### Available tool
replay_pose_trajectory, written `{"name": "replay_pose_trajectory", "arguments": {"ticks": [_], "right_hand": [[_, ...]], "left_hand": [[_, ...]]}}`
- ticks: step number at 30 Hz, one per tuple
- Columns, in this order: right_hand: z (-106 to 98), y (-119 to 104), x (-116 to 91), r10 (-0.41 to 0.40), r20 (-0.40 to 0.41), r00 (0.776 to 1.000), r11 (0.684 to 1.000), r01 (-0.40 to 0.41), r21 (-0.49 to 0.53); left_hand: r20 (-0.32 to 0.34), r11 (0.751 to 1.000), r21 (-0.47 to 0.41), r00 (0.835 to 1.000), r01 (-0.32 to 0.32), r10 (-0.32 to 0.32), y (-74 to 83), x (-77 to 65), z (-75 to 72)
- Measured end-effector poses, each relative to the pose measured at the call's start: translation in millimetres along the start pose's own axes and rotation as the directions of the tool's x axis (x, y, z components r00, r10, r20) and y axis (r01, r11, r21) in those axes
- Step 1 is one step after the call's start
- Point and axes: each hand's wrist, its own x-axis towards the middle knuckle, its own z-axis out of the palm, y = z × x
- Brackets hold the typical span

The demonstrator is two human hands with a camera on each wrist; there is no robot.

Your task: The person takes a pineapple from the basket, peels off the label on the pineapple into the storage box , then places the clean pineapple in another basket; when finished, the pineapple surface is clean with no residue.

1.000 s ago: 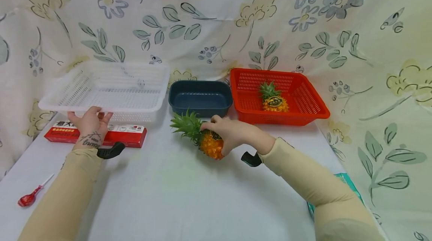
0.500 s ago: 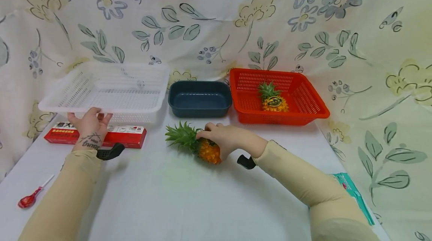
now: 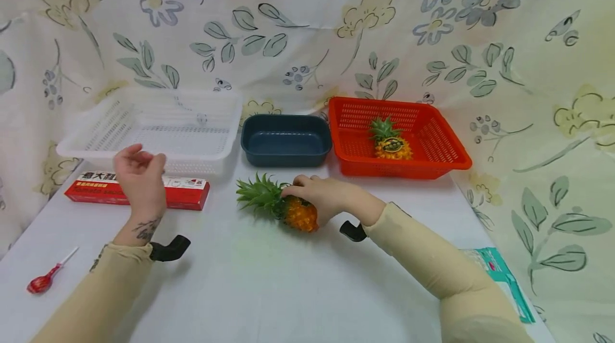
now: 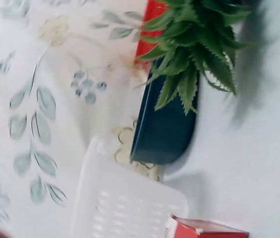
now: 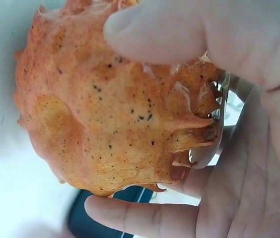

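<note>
My right hand (image 3: 319, 196) grips a small orange pineapple (image 3: 300, 215) around its body, its green crown (image 3: 259, 195) pointing left over the white table. Close up in the right wrist view, the thumb (image 5: 155, 32) presses one side of the spiky pineapple skin (image 5: 95, 109), with fingers on the other. My left hand (image 3: 141, 180) is raised with loosely curled fingers and holds nothing. It overlaps the front rim of a white plastic basket (image 3: 211, 159) and a long red-and-white box (image 3: 184, 199) in the head view.
A dark blue tub (image 3: 285, 159) stands between the white basket and a red basket (image 3: 444, 145). Another pineapple (image 3: 393, 148) lies in the red basket. A red lollipop (image 3: 42, 282) is at left, and a teal packet (image 3: 509, 279) lies by the right table edge.
My left hand has let go of the white basket's rim and moved slightly right and toward me. My right hand has brought the pineapple a little left and nearer.
</note>
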Motion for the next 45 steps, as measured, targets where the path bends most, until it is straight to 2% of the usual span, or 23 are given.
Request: {"name": "replay_pose_trajectory", "arguments": {"ticks": [1, 2, 3, 4, 6, 7, 9, 11, 13, 16, 18, 21, 25, 27, 28, 29, 31, 32, 34, 35, 41, 43, 45], "right_hand": [[0.2, 0.4, -0.8, -0.003, -0.004, 1.000, 1.000, 0.003, 0.001], [0.6, 0.8, -1.5, -0.005, -0.006, 1.000, 1.000, 0.005, -0.001], [1.2, 1.2, -2.0, -0.008, -0.009, 1.000, 1.000, 0.008, -0.006], [1.5, 1.6, -2.6, -0.015, -0.012, 1.000, 1.000, 0.014, -0.007], [2.7, 2.3, -3.5, -0.027, -0.015, 1.000, 0.999, 0.027, -0.020], [3.4, 2.6, -3.7, -0.035, -0.017, 0.999, 0.999, 0.035, -0.025], [4.7, 3.0, -3.9, -0.047, -0.021, 0.999, 0.998, 0.046, -0.034], [6.0, 3.3, -3.8, -0.051, -0.019, 0.999, 0.998, 0.050, -0.047], [7.2, 3.7, -3.7, -0.054, -0.014, 0.998, 0.997, 0.053, -0.059], [8.7, 3.8, -3.8, -0.060, -0.011, 0.998, 0.994, 0.059, -0.096], [9.8, 4.0, -4.4, -0.060, -0.020, 0.998, 0.993, 0.058, -0.102], [11.3, 5.8, -7.4, -0.048, -0.051, 0.998, 0.996, 0.044, -0.077], [15.2, 12.1, -14.6, 0.010, -0.135, 0.991, 0.990, 0.009, 0.140], [19.0, 15.1, -17.7, 0.076, -0.187, 0.979, 0.949, -0.014, 0.314], [21.5, 15.9, -18.7, 0.124, -0.207, 0.970, 0.912, -0.029, 0.410], [24.4, 16.4, -19.1, 0.174, -0.215, 0.961, 0.859, -0.041, 0.510], [30.9, 15.5, -18.8, 0.276, -0.207, 0.939, 0.734, -0.067, 0.676], [34.4, 14.1, -18.1, 0.324, -0.178, 0.929, 0.659, -0.087, 0.747], [41.3, 10.7, -15.9, 0.399, -0.132, 0.907, 0.528, -0.110, 0.842], [44.7, 8.8, -14.6, 0.426, -0.114, 0.898, 0.481, -0.117, 0.869], [59.4, -0.5, -8.2, 0.542, -0.081, 0.837, 0.311, -0.110, 0.944], [62.9, -1.9, -6.3, 0.562, -0.060, 0.825, 0.234, -0.089, 0.968], [65.8, -2.5, -4.7, 0.577, -0.051, 0.815, 0.181, -0.067, 0.981]], "left_hand": [[0.135, 0.993, 0.090, 0.988, -0.081, 0.069, -0.9, -7.0, 5.1], [0.275, 0.972, 0.176, 0.956, -0.157, 0.105, -2.5, -13.1, 9.8], [0.405, 0.935, 0.269, 0.908, -0.229, 0.106, -4.4, -18.6, 13.8], [0.517, 0.888, 0.352, 0.853, -0.295, 0.078, -6.7, -23.8, 17.5], [0.665, 0.789, 0.464, 0.747, -0.402, -0.011, -14.0, -32.4, 24.2], [0.708, 0.760, 0.489, 0.704, -0.429, -0.059, -18.5, -36.1, 27.4], [0.752, 0.713, 0.531, 0.642, -0.458, -0.148, -27.3, -43.5, 33.0], [0.762, 0.683, 0.569, 0.607, -0.458, -0.228, -35.7, -50.1, 37.2], [0.767, 0.666, 0.588, 0.578, -0.458, -0.279, -42.7, -55.9, 39.9], [0.767, 0.673, 0.596, 0.559, -0.438, -0.315, -49.3, -62.9, 41.7], [0.776, 0.682, 0.584, 0.549, -0.439, -0.311, -52.3, -66.1, 41.0], [0.787, 0.675, 0.572, 0.544, -0.467, -0.291, -55.2, -69.4, 39.6], [0.792, 0.661, 0.569, 0.544, -0.490, -0.278, -57.6, -72.4, 38.0], [0.792, 0.652, 0.571, 0.544, -0.498, -0.278, -58.3, -73.3, 37.4], [0.788, 0.651, 0.576, 0.547, -0.494, -0.282, -58.3, -73.8, 37.4], [0.786, 0.649, 0.580, 0.548, -0.493, -0.286, -58.3, -74.1, 37.3], [0.784, 0.646, 0.583, 0.550, -0.493, -0.287, -57.9, -74.6, 37.2], [0.785, 0.645, 0.581, 0.550, -0.496, -0.285, -57.9, -74.6, 36.8], [0.784, 0.647, 0.582, 0.551, -0.493, -0.285, -57.6, -74.9, 36.4], [0.785, 0.647, 0.580, 0.551, -0.495, -0.283, -57.8, -74.8, 36.1], [0.796, 0.670, 0.555, 0.547, -0.492, -0.258, -58.9, -74.3, 35.2], [0.798, 0.685, 0.546, 0.548, -0.482, -0.251, -60.7, -73.5, 34.3], [0.803, 0.700, 0.532, 0.546, -0.477, -0.238, -63.6, -71.9, 32.7]]}}
